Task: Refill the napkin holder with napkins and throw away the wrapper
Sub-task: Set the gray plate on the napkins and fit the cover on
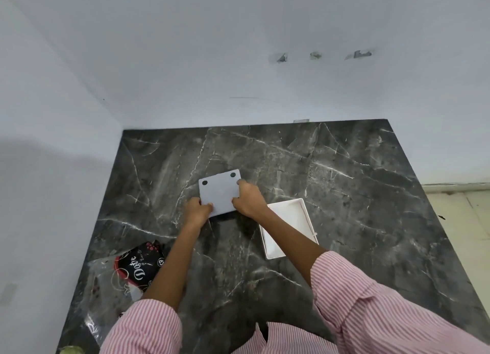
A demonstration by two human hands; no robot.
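A flat white square panel with two black round feet (218, 192), seemingly the napkin holder's base seen from below, is held tilted just above the dark marble counter (344, 194). My left hand (197, 210) grips its near left corner. My right hand (248, 198) grips its right edge. The holder's other part, an open white tray (289, 229), lies on the counter right of my right wrist, and no napkins show in it. A clear plastic wrapper with black and red print (130, 271) lies at the counter's near left, partly under my left forearm.
White walls close off the counter at the back and left. The counter's right edge drops to a pale tiled floor (461, 215). A small greenish object (71, 349) shows at the bottom left corner.
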